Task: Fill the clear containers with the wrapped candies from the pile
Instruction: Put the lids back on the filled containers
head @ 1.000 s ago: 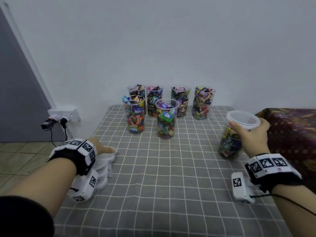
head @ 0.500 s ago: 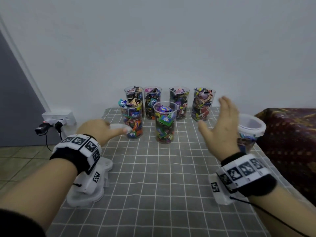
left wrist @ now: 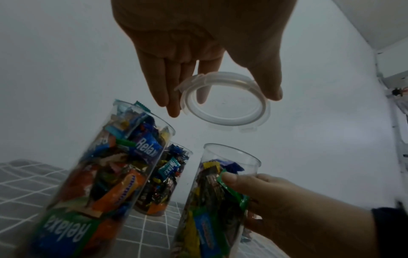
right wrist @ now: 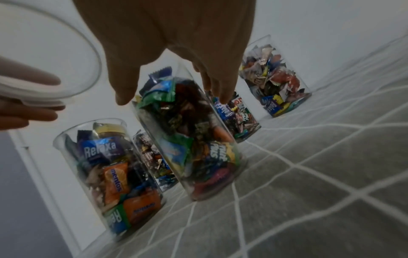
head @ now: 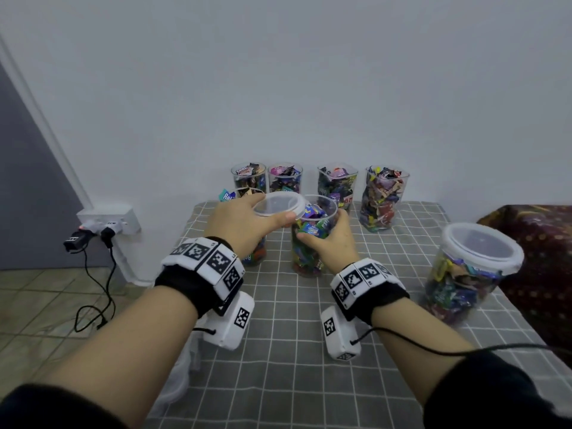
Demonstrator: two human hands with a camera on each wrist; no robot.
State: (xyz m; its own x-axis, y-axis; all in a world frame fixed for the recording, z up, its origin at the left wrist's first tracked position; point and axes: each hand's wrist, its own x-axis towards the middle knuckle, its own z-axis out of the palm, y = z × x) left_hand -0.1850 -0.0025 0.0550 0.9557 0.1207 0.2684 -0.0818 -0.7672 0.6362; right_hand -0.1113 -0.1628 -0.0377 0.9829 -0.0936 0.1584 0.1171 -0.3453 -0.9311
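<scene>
Both hands (head: pixel 244 224) moved in: lid (head: pixel 278 204) over gripped container (head: pixel 312 239).

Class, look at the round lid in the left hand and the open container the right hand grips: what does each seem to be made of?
Lid: translucent, milky plastic, probably; moulded rim with small tabs, fingers showing through.
Container: clear, glossy, thin-walled, likely hard plastic, though glass cannot be ruled out; candy wrappers read plainly through its wall.

candy-filled clear container (head: pixel 312 239) stands upright, clear lid (head: pixel 277 208) just above.

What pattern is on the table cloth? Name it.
The table cloth is grey with a grid of thin white lines, clearest in the head view.
</scene>
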